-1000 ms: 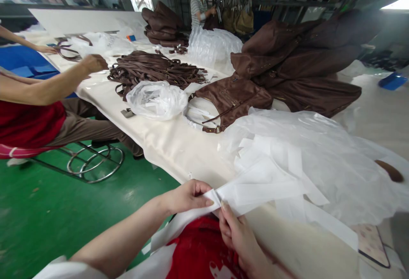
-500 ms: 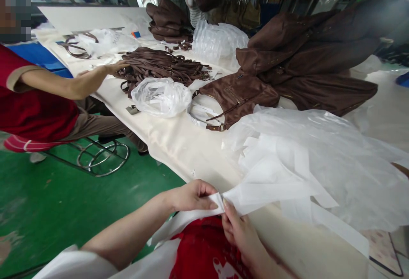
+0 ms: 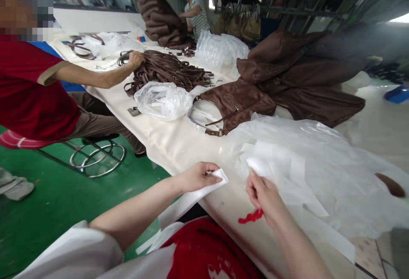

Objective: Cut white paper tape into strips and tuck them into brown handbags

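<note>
My left hand (image 3: 200, 176) is pinched on the folded end of a white strip (image 3: 194, 198), whose length hangs down over my lap. To its right, apart from it, my right hand (image 3: 260, 187) is closed above the table's near side. A slim tip shows at its fingertips, and a red twisted cord-like piece (image 3: 251, 217) dangles below the palm. What that hand grips is mostly hidden. Just beyond it lie loose white strips (image 3: 289, 164) on a heap of clear plastic bags (image 3: 338, 172).
Brown handbags (image 3: 306, 79) are piled at right, one with its strap toward me. A bundle of brown straps (image 3: 172, 70) and a clear bag of white pieces (image 3: 162, 100) lie mid-table. At left, a seated co-worker's hand (image 3: 136, 59) touches the straps. Another person (image 3: 198, 15) stands behind.
My hands have separated: the right moved right and up, off the strip's end, and the red piece now shows. The co-worker's hand shifted right over the straps. A brown stack at the back stands taller.
</note>
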`<action>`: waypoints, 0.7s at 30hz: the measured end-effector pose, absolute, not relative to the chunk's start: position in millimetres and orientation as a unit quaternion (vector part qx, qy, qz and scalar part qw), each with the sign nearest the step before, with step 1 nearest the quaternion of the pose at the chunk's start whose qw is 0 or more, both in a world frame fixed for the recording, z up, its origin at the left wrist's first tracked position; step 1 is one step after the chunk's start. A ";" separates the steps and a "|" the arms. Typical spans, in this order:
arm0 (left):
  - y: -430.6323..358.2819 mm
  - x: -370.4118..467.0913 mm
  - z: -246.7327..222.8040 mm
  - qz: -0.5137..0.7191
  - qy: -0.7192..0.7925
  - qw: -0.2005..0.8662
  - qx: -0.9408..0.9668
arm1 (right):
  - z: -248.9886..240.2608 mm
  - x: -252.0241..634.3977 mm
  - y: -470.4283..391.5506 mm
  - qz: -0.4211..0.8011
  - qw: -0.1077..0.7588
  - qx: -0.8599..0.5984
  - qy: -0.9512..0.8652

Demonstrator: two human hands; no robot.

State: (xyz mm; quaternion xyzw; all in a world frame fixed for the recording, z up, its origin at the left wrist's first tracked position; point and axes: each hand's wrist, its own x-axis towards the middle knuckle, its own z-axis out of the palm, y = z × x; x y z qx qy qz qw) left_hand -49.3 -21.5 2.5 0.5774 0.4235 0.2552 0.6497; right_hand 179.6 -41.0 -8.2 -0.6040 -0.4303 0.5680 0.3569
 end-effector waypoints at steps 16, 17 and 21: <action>13.4 5.5 -4.5 0.278 0.406 0.728 0.476 | 34.1 234.6 -68.3 0.213 0.324 -0.635 -0.668; 12.9 5.6 -4.1 0.278 0.408 0.727 0.477 | 31.1 242.3 -84.0 0.155 0.303 -0.644 -0.685; 11.1 7.8 -4.0 0.260 0.397 0.733 0.486 | 6.2 282.1 -109.5 -0.024 0.187 -0.729 -0.658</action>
